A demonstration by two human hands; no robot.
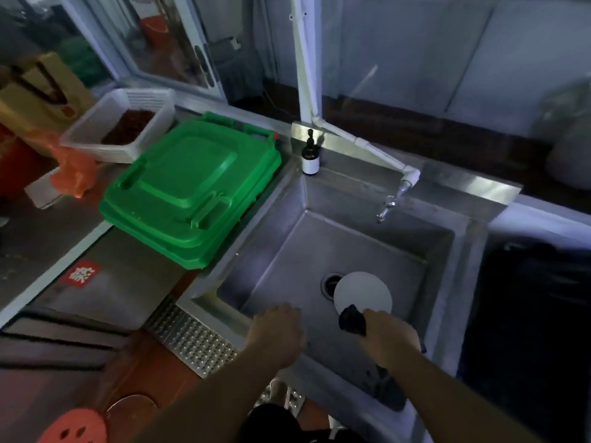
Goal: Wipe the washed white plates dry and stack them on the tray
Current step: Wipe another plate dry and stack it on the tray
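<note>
A white plate (363, 292) sits in the steel sink (460, 251), partly covering the drain (329, 282), with the right hand (388, 337) at its near edge — fingers curled round a dark cloth (351, 321) that touches the plate. The left hand (278, 330) hangs over the sink's near left corner, fingers bent down and holding nothing. Around the basin: a tap (385, 209) at the back, a pump bottle (310, 155) on the corner, stacked green lids (192, 187) and a white basket (118, 123) to the left.
</note>
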